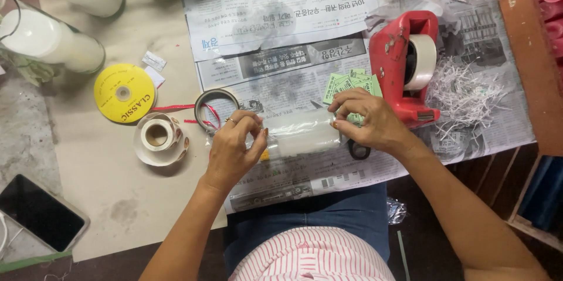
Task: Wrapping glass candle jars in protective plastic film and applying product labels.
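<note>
The person holds a pale candle wrapped in clear film [302, 133] flat just above the newspaper [281, 5], its long axis running left to right between the two hands. The left hand [231, 149] pinches the film at the candle's left end, its grip closed on the wrap; the right hand [372, 120] closes over the right end, fingertips pressed on the film. Neither hand is nearer; each has one end. Taking the candle as landmark: small green paper labels [352, 84] lie just behind its right end, a red tape dispenser [404, 61] stands to the right behind them, a grey tape ring [216, 105] and a roll of round stickers [158, 137] sit to its left, and a yellow ribbon spool [124, 92] farther left on the tabletop [117, 199].
</note>
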